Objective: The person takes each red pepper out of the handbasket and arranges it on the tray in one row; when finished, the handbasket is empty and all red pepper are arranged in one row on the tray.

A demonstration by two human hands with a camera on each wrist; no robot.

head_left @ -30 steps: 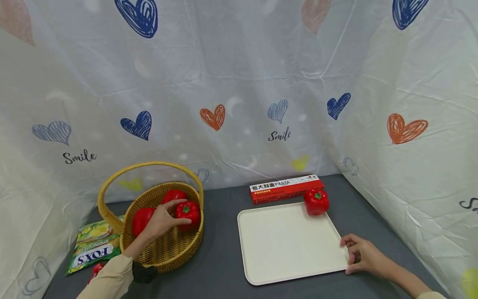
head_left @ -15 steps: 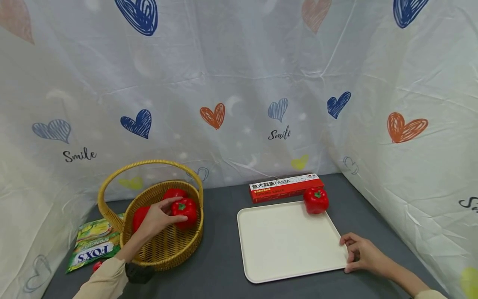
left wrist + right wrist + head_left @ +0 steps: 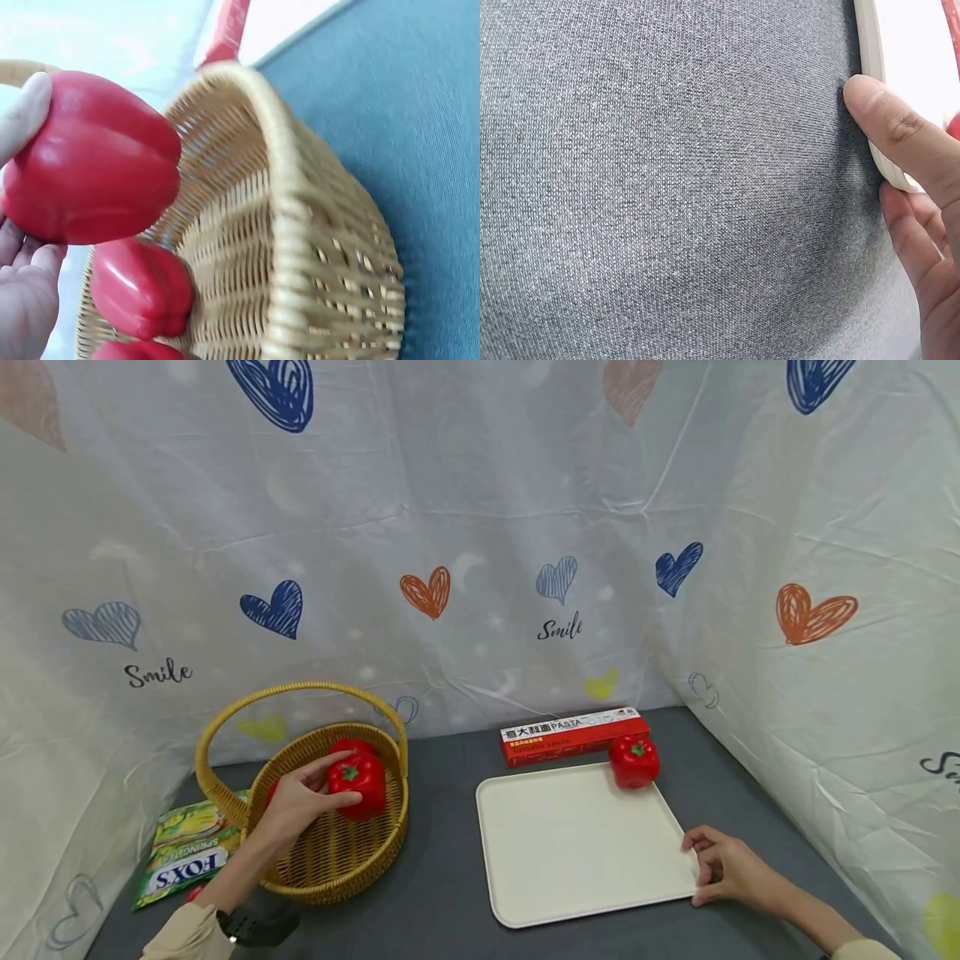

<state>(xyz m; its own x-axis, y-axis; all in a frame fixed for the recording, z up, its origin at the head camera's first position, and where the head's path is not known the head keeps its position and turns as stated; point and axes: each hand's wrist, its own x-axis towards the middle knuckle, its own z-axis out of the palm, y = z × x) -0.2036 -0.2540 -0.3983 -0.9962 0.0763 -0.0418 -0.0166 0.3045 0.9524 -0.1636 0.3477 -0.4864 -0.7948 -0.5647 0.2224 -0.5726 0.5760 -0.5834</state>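
My left hand (image 3: 294, 803) holds a shiny red bell pepper (image 3: 366, 787) between thumb and fingers, over the yellow wicker basket (image 3: 333, 891). In the left wrist view the held bell pepper (image 3: 97, 165) hangs above the others, with the thumb on its upper side. Another bell pepper (image 3: 142, 289) lies in the basket, and part of one more shows at the bottom edge. On the right, my right hand (image 3: 738, 872) grips the near right corner of a cream tray (image 3: 577, 847). Its thumb and fingers press the tray's edge from two sides in the right wrist view.
A red bell pepper (image 3: 634, 762) sits on the tray's far right corner. Behind the tray lies a red pasta box (image 3: 573, 739). Left of the basket is a green snack packet (image 3: 187, 852), with a small red thing at its lower edge. The basket's tall handle (image 3: 300, 687) arches up.
My left hand has moved left with the bell pepper, which looks larger and now covers more of the pepper behind it. The right hand and tray have stayed put.
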